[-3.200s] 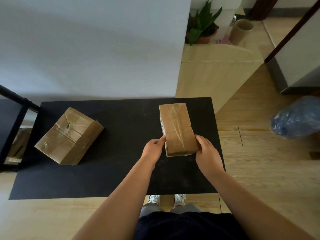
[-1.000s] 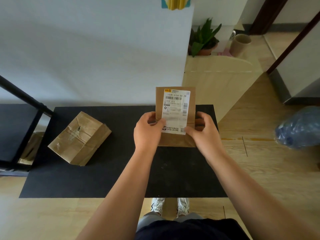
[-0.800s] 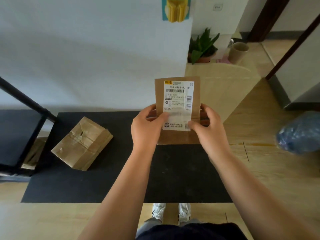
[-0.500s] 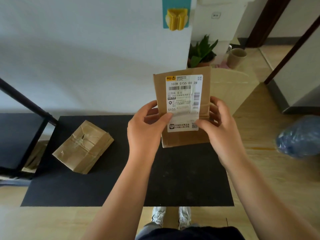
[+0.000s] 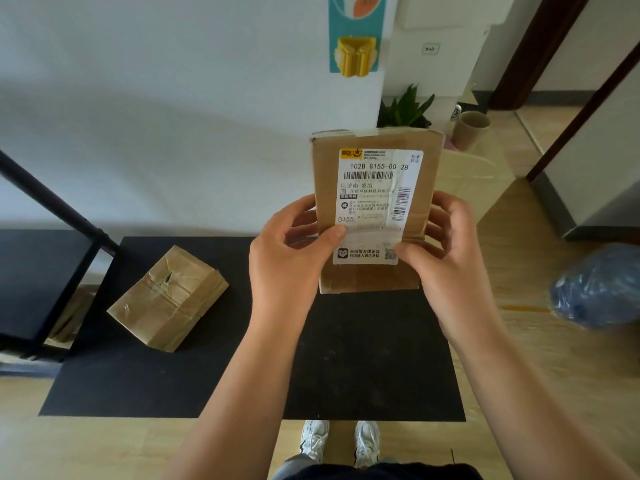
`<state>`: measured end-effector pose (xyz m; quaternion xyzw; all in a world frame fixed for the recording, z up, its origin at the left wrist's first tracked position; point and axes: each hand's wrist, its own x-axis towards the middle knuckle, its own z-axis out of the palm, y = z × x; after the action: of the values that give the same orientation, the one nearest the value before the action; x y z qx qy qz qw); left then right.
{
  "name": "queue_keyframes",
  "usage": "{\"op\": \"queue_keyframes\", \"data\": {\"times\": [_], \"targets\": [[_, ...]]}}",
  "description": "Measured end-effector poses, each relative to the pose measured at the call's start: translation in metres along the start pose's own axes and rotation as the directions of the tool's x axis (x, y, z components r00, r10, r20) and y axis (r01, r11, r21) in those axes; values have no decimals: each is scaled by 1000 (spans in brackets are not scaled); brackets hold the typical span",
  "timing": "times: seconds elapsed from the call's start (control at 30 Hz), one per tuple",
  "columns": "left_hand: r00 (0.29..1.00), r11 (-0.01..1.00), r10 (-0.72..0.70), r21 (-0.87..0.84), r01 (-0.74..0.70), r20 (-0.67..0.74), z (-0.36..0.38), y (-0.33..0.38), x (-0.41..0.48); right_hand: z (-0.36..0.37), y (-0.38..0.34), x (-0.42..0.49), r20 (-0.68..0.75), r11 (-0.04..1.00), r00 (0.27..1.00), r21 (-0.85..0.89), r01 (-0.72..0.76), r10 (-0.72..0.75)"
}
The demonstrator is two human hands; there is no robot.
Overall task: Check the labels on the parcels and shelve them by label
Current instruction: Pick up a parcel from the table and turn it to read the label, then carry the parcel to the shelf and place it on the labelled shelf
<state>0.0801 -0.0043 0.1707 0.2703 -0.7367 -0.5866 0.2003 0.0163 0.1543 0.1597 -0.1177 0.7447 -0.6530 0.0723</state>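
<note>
A brown cardboard parcel (image 5: 372,277) is held upright in front of me, above the black mat (image 5: 363,368). Its white shipping label (image 5: 375,199) faces me and reads 102B G155-00 28. My left hand (image 5: 289,261) grips the parcel's left edge with the thumb on the label. My right hand (image 5: 441,258) grips the right edge, thumb at the label's lower corner. A second taped brown parcel (image 5: 168,297) lies on the mat at the left, with no label showing.
A black metal shelf (image 5: 31,275) stands at the far left, with more cardboard under it. A white wall runs behind the mat. A potted plant (image 5: 405,107) and a beige cup (image 5: 471,128) stand behind. A blue plastic bag (image 5: 599,289) lies on the wooden floor at the right.
Both hands picked the parcel up off the mat, turned it label side toward me and raised it closer to my face. The left parcel has not moved.
</note>
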Motion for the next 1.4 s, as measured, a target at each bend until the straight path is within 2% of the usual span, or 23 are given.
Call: {"op": "queue_keyframes", "data": {"times": [0.13,0.3,0.53,0.83,1.03,1.4], "targets": [[999,999,-36,-27,36,-20,2,3,2,3,-1,-3,-2,999,999,-2,-47,47],[997,997,-74,7,75,-24,2,5,6,3,-3,-7,29,989,996,-120,-85,89],[997,996,-67,53,68,-25,9,6,2,-7,-1,-6,51,986,990,-114,-125,132],[998,991,-46,121,50,-35,17,1,-11,-16,4,-8,81,984,990,-147,-103,116],[996,981,-74,174,80,-43,8,-17,-27,-9,16,-12,152,974,984,-220,-60,95],[973,982,-134,106,155,-187,-70,-32,-67,56,0,-50,305,960,950,-278,29,60]]}}
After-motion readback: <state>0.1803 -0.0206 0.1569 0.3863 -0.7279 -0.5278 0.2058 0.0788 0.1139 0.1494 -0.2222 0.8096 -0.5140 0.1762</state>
